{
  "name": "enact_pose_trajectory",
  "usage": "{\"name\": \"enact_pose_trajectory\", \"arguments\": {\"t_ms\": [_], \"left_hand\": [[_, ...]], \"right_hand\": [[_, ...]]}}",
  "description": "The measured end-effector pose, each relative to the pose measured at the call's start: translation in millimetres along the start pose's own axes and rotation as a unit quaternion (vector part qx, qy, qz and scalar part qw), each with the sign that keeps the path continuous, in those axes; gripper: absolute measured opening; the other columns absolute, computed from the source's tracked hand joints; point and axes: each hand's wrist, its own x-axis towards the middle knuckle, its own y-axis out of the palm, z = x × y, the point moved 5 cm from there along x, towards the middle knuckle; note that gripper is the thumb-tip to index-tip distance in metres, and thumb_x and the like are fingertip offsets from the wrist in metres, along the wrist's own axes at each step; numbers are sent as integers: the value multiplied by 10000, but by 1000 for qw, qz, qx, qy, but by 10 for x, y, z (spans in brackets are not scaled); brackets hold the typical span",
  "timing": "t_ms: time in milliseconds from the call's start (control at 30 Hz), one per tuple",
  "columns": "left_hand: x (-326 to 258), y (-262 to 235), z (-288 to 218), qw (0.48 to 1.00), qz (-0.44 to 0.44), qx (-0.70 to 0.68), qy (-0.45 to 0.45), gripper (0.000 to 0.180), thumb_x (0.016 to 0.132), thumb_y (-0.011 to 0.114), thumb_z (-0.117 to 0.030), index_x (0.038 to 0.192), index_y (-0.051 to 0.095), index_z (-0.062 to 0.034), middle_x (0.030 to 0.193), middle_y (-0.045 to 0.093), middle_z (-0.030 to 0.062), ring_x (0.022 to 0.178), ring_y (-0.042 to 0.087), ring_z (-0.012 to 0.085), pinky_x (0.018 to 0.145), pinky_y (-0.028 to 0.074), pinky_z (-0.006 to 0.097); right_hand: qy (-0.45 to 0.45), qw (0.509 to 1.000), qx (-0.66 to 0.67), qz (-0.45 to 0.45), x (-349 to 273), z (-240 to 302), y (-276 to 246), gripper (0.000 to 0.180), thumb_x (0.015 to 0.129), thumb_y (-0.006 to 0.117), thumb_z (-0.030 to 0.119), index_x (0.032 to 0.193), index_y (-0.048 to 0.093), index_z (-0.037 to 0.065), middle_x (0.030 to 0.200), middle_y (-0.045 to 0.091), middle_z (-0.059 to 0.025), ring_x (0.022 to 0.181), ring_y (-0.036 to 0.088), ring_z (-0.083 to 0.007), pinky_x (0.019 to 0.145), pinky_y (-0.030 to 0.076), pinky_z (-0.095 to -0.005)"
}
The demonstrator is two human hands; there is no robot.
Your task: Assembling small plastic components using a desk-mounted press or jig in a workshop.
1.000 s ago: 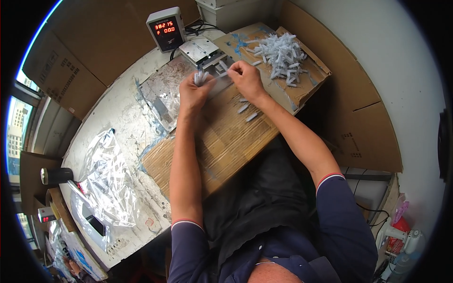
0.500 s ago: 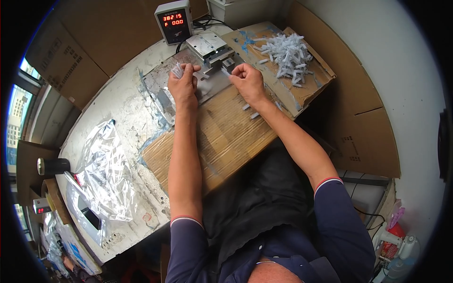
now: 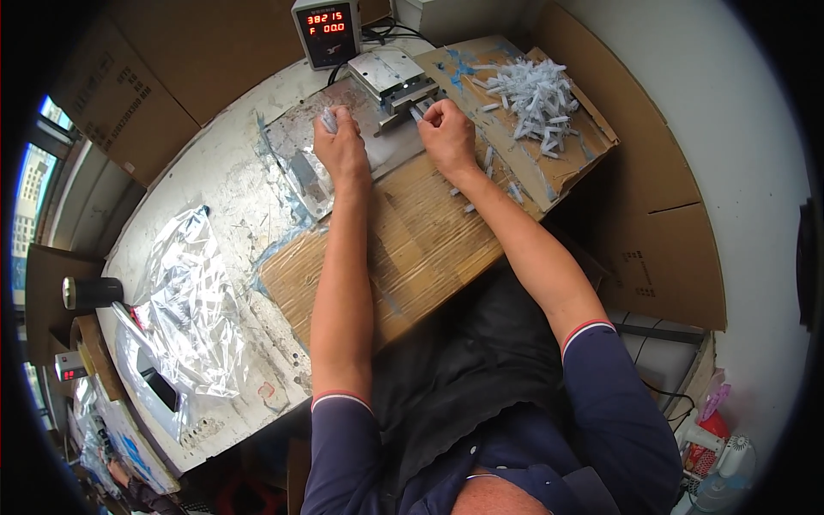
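Observation:
My left hand (image 3: 343, 153) is closed around a small bundle of translucent plastic pieces (image 3: 329, 120), held over the metal plate (image 3: 296, 129). My right hand (image 3: 449, 142) pinches a small, pale strip-like piece (image 3: 418, 112) between thumb and fingertips. That piece is at the front right of a metal fixture (image 3: 388, 72) with a narrow front bar; whether it touches the fixture I cannot tell. A heap of similar translucent pieces (image 3: 539, 99) lies on cardboard to the right of my right hand. Several loose pieces (image 3: 470, 208) are scattered beside my right forearm.
Behind the fixture stands a box with a red digital display (image 3: 328, 34), cables beside it. A cardboard sheet (image 3: 403, 240) covers the near worktop. To the left lie a clear plastic bag (image 3: 193, 300), a phone (image 3: 160, 389) and a dark cylinder (image 3: 93, 293). Tall cardboard (image 3: 661, 249) lines the right side.
The whole view has shifted slightly. My right hand has brought its piece a little closer to the fixture. My left hand still holds its bundle.

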Motion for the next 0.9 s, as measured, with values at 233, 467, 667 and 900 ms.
{"name": "enact_pose_trajectory", "arguments": {"t_ms": [233,467,667,900], "left_hand": [[-297,237,-235,918,26,356,175,303,884,781,-291,986,639,-43,840,697,142,747,693,257,681,531,395],[-461,464,-249,782,89,539,301,473,812,831,-357,1090,603,-50,1030,695,171,873,697,401,723,545,483],[-438,472,-225,760,107,575,284,387,870,771,-299,1115,575,-72,1086,670,161,890,693,413,731,549,501],[-417,500,-169,740,86,589,313,300,893,740,-247,1087,574,-91,1053,665,144,847,698,399,692,560,486]], "right_hand": [[-5,1000,-12,-17,24,-39,-38,113,825,739,111,841,639,60,758,710,-99,722,709,-287,688,553,-400],[31,997,68,36,46,-149,-312,160,823,766,159,874,677,36,766,716,-90,697,690,-217,684,544,-351],[-34,997,-31,63,-79,-249,-921,131,857,731,156,901,683,43,802,728,-83,741,713,-229,703,546,-359],[-100,972,-165,134,-176,-296,-1162,148,877,722,105,995,695,19,853,727,-116,762,706,-256,721,550,-349]]}}
